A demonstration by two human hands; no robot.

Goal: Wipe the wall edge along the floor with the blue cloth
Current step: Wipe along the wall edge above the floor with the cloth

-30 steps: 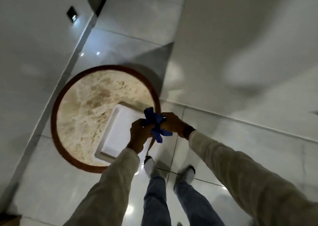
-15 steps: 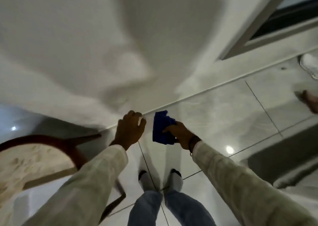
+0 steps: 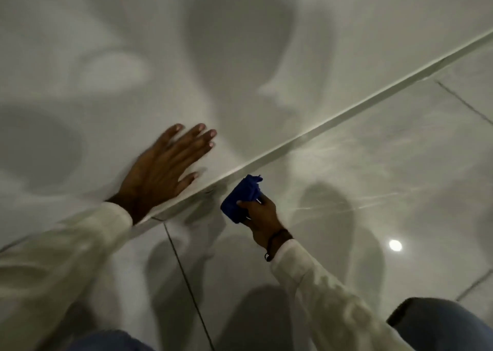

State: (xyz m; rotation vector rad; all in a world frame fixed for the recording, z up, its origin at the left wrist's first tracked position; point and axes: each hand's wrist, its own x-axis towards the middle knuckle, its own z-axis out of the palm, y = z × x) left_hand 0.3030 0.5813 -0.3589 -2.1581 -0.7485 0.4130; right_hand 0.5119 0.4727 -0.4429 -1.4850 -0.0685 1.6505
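The blue cloth is bunched in my right hand, low over the glossy floor and just below the wall edge. That edge is a pale strip running diagonally from lower left to upper right where the white wall meets the tiles. The cloth's top corner nearly reaches the strip; I cannot tell whether it touches. My left hand lies flat on the wall with fingers spread, just above the edge and left of the cloth.
Glossy grey floor tiles with dark grout lines fill the lower right, with a ceiling light's reflection. My knees in blue jeans show at the bottom. Shadows of my arms fall on the wall.
I have dropped much closer to the floor and wall. My left hand went from a fist to a flat palm on the wall. The round table has left the view.
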